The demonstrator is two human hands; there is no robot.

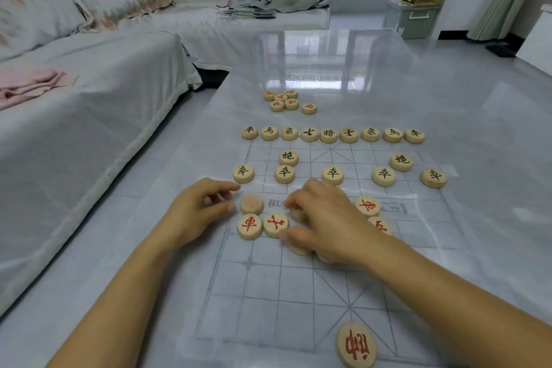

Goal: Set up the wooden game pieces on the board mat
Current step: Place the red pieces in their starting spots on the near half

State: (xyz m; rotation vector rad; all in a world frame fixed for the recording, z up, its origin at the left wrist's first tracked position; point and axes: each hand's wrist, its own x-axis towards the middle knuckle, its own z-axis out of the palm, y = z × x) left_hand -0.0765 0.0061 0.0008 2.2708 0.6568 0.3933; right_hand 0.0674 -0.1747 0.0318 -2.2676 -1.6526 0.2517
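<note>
On the surface, the left hand (197,212) curls loosely beside a blurred red piece (251,203), its grip holding nothing. Next come red discs reading 車 (249,226) and 士 (276,224) at the mat's (298,302) middle. The right hand (325,218) covers more pieces; its grip cannot be told. A red 帥 (356,345) lies near the mat's near edge.

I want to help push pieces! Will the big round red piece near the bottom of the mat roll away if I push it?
Probably not: the red piece lies flat on its face, so it should slide. The mat looks smooth and thin, so it may wrinkle or shift too.
</note>
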